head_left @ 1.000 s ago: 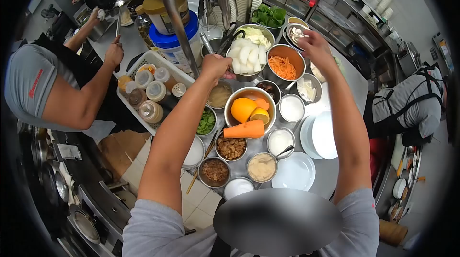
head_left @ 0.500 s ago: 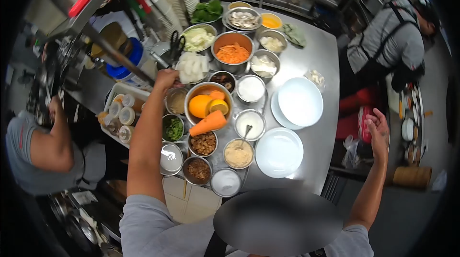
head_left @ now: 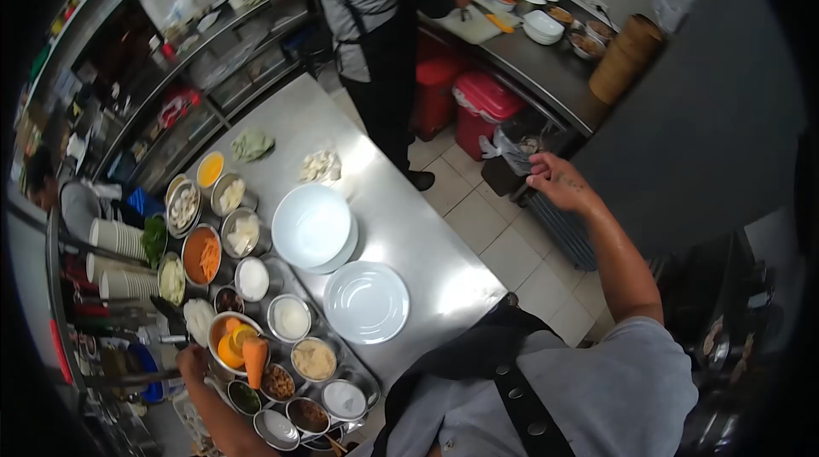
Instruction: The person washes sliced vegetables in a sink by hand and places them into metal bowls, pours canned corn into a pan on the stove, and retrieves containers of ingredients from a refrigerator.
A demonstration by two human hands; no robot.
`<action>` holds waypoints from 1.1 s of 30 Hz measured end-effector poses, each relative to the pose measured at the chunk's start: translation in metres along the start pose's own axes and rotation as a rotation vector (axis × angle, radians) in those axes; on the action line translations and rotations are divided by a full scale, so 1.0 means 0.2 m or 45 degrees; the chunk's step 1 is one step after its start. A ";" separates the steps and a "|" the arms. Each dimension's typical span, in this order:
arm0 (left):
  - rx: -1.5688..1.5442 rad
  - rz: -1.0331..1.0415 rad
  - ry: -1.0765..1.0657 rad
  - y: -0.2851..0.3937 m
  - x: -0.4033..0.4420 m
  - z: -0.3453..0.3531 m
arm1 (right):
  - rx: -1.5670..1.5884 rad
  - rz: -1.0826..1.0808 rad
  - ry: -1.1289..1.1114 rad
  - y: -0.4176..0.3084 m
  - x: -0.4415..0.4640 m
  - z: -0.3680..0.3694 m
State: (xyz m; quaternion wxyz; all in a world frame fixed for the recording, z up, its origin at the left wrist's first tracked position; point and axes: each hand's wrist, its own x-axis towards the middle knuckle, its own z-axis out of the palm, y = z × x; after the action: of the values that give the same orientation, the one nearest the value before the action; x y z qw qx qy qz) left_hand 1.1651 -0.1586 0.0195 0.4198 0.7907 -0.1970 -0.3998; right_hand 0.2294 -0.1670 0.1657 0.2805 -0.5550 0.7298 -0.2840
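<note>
My left hand (head_left: 193, 361) is at the left side of the steel table, beside the bowl of sliced white onion (head_left: 200, 321) and the steel bowl (head_left: 223, 361) holding oranges and a large carrot (head_left: 254, 361). Its fingers are small and mostly hidden, so I cannot see whether they grip anything. Out to the right, my right hand (head_left: 559, 184) hangs in the air over the floor, fingers loosely bent and nothing in them. Between the two arms lie a white plate (head_left: 367, 302) and a stack of white bowls (head_left: 312, 225) on the table.
Several small steel bowls hold shredded carrot (head_left: 205, 254), white powder (head_left: 252, 279), nuts (head_left: 278, 382) and other ingredients. Garlic (head_left: 321, 166) lies near the far edge. A co-worker (head_left: 375, 39) stands at another counter (head_left: 546, 73), near a red bin (head_left: 482, 112).
The view has swung to the right, so the table now sits further left. My right hand's fingers look more bent than before. My left hand stays beside the onion bowl.
</note>
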 end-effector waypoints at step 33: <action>0.075 1.157 -1.521 1.10 -3.04 4.52 | 0.159 0.504 0.060 2.36 -0.50 -0.78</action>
State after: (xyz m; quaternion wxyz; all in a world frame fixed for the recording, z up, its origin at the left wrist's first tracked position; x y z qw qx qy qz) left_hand 0.0829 -0.3468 0.1875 0.3439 0.2907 -0.7089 -0.5428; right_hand -0.1680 0.0514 -0.0617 0.3474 -0.3756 0.8120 -0.2808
